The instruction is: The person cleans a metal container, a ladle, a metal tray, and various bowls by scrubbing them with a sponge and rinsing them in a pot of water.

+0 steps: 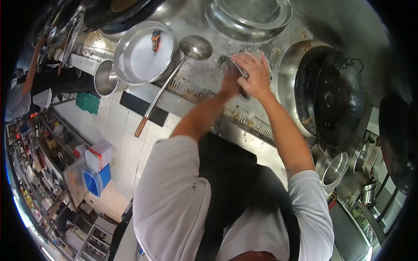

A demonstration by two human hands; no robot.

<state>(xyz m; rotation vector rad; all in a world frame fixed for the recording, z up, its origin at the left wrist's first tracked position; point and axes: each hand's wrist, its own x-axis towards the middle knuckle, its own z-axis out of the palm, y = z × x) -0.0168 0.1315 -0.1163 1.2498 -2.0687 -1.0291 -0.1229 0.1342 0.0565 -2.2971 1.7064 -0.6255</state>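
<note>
My right hand (254, 74) lies over a thin metal-rimmed thing (245, 95) on the steel cooktop, its thumb and fingers bent around the rim. What kind of thing it is, I cannot make out, as both hands cover most of it. My left hand (231, 80) is pressed close against the same thing from the left, smeared by motion, so its fingers do not show clearly. Something whitish and wet, cloth or foam, shows by the right fingertips. Left of my hands rests a long-handled ladle (196, 47), its wooden grip hanging over the front edge.
A steel basin (169, 65) of cloudy liquid holds an orange-and-black object (156, 40); a saucepan (104, 79) sits beside it. A large steel pot (248, 32) stands behind my hands. Blackened woks (335, 98) fill the right. Another person's arm (32, 69) shows at far left.
</note>
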